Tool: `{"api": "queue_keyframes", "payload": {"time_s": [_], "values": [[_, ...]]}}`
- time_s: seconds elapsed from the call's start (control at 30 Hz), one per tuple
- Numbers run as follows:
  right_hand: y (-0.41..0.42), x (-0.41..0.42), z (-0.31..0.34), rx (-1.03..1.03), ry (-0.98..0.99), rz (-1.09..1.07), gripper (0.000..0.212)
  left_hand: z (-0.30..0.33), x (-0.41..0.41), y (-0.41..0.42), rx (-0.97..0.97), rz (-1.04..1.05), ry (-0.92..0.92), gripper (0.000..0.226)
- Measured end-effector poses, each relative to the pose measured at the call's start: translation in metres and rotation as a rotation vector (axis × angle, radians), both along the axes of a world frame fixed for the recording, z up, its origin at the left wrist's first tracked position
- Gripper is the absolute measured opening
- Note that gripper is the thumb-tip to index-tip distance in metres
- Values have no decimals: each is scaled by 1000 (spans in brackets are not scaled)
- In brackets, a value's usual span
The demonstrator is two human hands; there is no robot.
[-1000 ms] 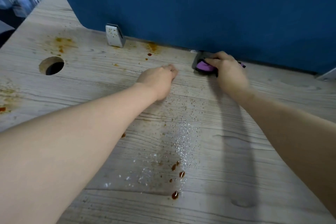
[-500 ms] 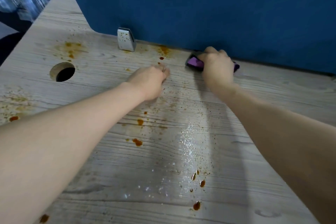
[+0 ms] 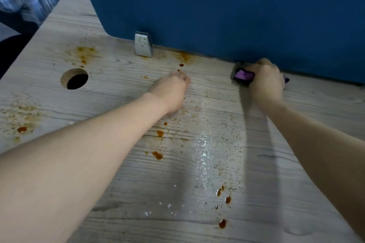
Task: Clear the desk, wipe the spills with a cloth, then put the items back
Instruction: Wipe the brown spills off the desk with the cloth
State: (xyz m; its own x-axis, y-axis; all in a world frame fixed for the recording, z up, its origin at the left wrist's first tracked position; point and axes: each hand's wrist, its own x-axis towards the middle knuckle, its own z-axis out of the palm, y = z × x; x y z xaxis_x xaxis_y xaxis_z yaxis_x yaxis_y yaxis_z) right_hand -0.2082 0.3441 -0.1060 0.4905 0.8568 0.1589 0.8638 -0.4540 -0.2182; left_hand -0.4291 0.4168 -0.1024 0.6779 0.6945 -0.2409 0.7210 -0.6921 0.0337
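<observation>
the right hand (image 3: 265, 81) has its grip curled round a purple cloth (image 3: 244, 75), bunched and dark-edged, pressed to the table (image 3: 296, 163) at its back edge under the blue partition (image 3: 217, 6). the left hand (image 3: 171, 89) rests loosely curled, holding nothing. best to drag firmly through the orange-brown spills (image 3: 158, 155) nearby, refolding when soiled.
</observation>
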Motion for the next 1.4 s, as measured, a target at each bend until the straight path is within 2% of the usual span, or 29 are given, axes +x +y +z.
{"api": "queue_keyframes", "payload": {"time_s": [0.07,0.17,0.33,0.47,0.6,0.73,0.87,1.0,1.13,1.27,1.4], "values": [[14,-17,-5,11,-36,1,39,-1,0,2,6,-8,-8,63],[35,-42,-5,-3,-24,120,33,-1,0,4,14,-9,-19,61],[20,-18,1,-43,64,263,45,5,-1,3,13,-18,1,61],[-5,4,-1,37,82,140,43,2,-2,1,27,-35,8,61],[16,-27,-7,24,-10,32,34,-6,-1,3,30,-18,9,63],[43,-61,-5,-13,10,207,33,-3,0,3,37,-26,16,64],[20,-28,-3,-37,70,371,45,2,-3,3,33,-40,28,61],[-4,-1,-3,2,55,244,44,4,-3,2,36,-57,44,65],[14,-29,-6,-19,-57,143,36,4,-3,2,48,-60,38,62],[33,-58,1,-83,-52,284,36,7,-2,1,38,-56,39,62],[15,-17,1,-110,45,354,38,6,-2,2,40,-45,45,64]]}}
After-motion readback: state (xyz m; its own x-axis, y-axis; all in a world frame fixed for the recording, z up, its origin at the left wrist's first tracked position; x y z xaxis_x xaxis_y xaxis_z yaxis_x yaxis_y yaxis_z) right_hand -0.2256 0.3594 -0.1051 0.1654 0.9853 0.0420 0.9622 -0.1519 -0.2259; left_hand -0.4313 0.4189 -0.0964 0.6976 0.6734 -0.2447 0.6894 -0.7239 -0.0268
